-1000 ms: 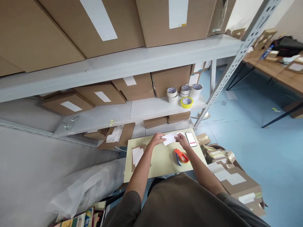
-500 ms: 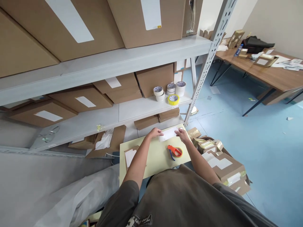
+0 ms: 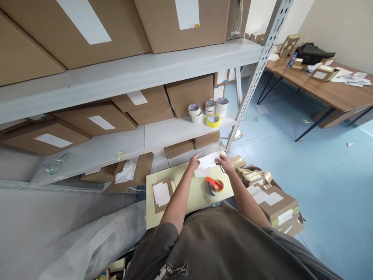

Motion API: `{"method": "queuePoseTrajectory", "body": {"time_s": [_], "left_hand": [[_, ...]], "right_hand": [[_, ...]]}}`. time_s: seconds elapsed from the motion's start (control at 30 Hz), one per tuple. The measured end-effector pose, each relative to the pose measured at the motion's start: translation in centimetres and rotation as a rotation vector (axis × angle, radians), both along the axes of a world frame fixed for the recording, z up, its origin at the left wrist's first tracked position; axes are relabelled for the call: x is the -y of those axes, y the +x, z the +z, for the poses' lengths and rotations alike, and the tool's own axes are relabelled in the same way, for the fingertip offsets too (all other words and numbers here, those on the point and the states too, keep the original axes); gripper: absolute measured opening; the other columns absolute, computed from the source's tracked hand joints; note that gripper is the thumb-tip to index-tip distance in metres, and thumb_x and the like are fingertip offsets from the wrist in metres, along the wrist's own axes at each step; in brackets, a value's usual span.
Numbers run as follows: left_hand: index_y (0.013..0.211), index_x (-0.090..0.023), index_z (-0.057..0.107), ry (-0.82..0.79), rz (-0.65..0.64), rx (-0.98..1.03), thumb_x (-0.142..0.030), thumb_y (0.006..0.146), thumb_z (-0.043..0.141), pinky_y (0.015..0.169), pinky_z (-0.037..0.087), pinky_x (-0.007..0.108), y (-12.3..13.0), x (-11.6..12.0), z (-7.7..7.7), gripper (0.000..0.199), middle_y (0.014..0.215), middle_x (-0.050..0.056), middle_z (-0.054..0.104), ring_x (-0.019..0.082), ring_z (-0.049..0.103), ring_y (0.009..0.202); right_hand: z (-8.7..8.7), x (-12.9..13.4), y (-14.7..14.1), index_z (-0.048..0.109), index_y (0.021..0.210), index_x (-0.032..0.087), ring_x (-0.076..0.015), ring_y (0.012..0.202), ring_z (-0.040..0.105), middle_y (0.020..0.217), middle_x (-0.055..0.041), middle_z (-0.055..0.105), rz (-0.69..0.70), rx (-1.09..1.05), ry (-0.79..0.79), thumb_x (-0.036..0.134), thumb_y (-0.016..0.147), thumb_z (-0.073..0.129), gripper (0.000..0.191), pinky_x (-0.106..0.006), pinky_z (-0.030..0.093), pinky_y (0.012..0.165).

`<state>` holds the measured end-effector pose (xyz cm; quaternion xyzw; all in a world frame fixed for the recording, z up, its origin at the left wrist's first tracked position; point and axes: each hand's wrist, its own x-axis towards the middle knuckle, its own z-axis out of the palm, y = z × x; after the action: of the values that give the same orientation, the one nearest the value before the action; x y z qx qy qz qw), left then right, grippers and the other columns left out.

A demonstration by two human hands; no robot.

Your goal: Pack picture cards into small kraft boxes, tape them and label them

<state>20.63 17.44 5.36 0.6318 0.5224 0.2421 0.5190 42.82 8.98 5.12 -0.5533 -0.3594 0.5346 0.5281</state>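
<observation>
White paper slips [image 3: 208, 160] are held above the far part of a pale yellow table [image 3: 189, 202]. My left hand [image 3: 194, 161] grips their left end, fingers closed. My right hand [image 3: 223, 161] pinches their right end. Beneath them a whitish sheet [image 3: 201, 172] lies on the tabletop. An orange tape dispenser [image 3: 215, 184] with a blue strip lies nearer me. Toward the table's left edge is a flat brown cardboard package [image 3: 162, 194] with white paper on it.
Ahead stands a grey shelf [image 3: 180, 128] with cartons, several white tape rolls [image 3: 222, 105] and a yellow roll [image 3: 213, 120]. Cardboard boxes [image 3: 274, 202] are piled right of the table. A brown desk [image 3: 323, 85] stands at the far right.
My left hand has moved slightly right and up, and the slips now appear fanned with a whitish sheet visible below them. The package at the left shows more fully.
</observation>
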Motion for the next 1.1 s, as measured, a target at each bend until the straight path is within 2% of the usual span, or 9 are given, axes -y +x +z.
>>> {"method": "queuePoseTrajectory", "body": {"time_s": [0.13,0.27,0.33,0.43,0.6,0.67,0.77,0.93,1.1], "left_hand": [[0.124,-0.011,0.077,-0.03,0.049,0.122,-0.064,0.097,0.058,0.096,0.054,0.035,-4.4,2.2,1.3,0.062,0.119,0.016,0.078,0.027,0.072,0.11],[0.111,-0.011,0.08,-0.062,-0.032,0.169,-0.063,0.074,0.086,0.087,0.054,0.034,-9.5,5.1,3.1,0.064,0.105,0.011,0.08,0.027,0.072,0.097],[0.099,-0.012,0.081,-0.08,-0.008,0.165,-0.06,0.065,0.091,0.082,0.054,0.033,-12.1,6.8,3.6,0.059,0.094,0.008,0.08,0.025,0.071,0.09],[0.087,-0.013,0.081,-0.092,0.17,0.219,-0.059,0.06,0.093,0.077,0.053,0.033,-16.5,9.7,3.8,0.055,0.084,0.006,0.078,0.024,0.071,0.082],[0.093,-0.014,0.082,-0.063,0.662,0.446,-0.057,0.053,0.097,0.082,0.057,0.038,-22.8,14.5,3.6,0.061,0.091,0.01,0.081,0.026,0.073,0.085],[0.097,-0.014,0.083,-0.088,0.782,0.519,-0.055,0.051,0.099,0.084,0.058,0.039,-24.0,15.7,3.6,0.063,0.096,0.011,0.081,0.026,0.074,0.088],[0.098,-0.014,0.083,-0.101,0.846,0.589,-0.052,0.051,0.099,0.086,0.059,0.04,-24.5,16.6,3.7,0.063,0.097,0.012,0.082,0.027,0.075,0.09],[0.101,-0.013,0.083,-0.075,0.792,0.576,-0.052,0.056,0.097,0.085,0.058,0.038,-24.1,16.8,3.9,0.061,0.098,0.012,0.081,0.027,0.076,0.09],[0.1,-0.014,0.083,-0.059,0.744,0.572,-0.052,0.058,0.096,0.085,0.057,0.037,-23.8,16.9,4.4,0.058,0.097,0.011,0.081,0.025,0.075,0.088]], "right_hand": [[1.1,-0.7,-1.6,0.072,0.091,0.021,-0.0188,0.079,0.064,0.084,-0.0014,0.073,0.072,0.112,0.047,0.036,0.07,0.07,0.026,-0.03,0.055,0.073],[2.7,-1.9,-6.4,0.076,0.099,0.02,-0.0188,0.077,0.062,0.087,-0.0019,0.074,0.27,0.169,0.11,0.03,0.069,0.069,0.032,-0.03,0.05,0.069],[3.7,-2.5,-10.0,0.077,0.104,0.02,-0.0191,0.077,0.062,0.09,-0.0025,0.075,0.375,0.166,0.135,0.03,0.069,0.071,0.038,-0.03,0.05,0.068],[4.9,-2.8,-15.4,0.078,0.109,0.021,-0.0196,0.08,0.064,0.092,-0.0032,0.076,0.451,0.121,0.168,0.035,0.068,0.077,0.043,-0.032,0.052,0.072],[5.1,-1.0,-21.5,0.076,0.107,0.024,-0.0207,0.089,0.07,0.105,-0.0067,0.079,0.445,0.051,0.089,0.046,0.074,0.081,0.04,-0.034,0.054,0.078],[4.8,0.5,-23.0,0.077,0.1,0.024,-0.0208,0.086,0.072,0.1,-0.0066,0.08,0.517,0.056,0.022,0.049,0.076,0.08,0.035,-0.033,0.054,0.076],[4.3,3.1,-24.6,0.076,0.096,0.024,-0.0202,0.082,0.073,0.095,-0.0059,0.08,0.596,0.034,-0.031,0.051,0.076,0.079,0.035,-0.032,0.053,0.074],[4.2,6.3,-25.6,0.073,0.088,0.023,-0.0188,0.079,0.074,0.092,-0.0056,0.081,0.561,-0.004,-0.032,0.054,0.078,0.077,0.033,-0.03,0.052,0.072],[4.9,7.4,-25.4,0.071,0.084,0.023,-0.018,0.075,0.073,0.088,-0.0049,0.08,0.507,-0.03,0.003,0.054,0.079,0.075,0.032,-0.03,0.052,0.071]]}}
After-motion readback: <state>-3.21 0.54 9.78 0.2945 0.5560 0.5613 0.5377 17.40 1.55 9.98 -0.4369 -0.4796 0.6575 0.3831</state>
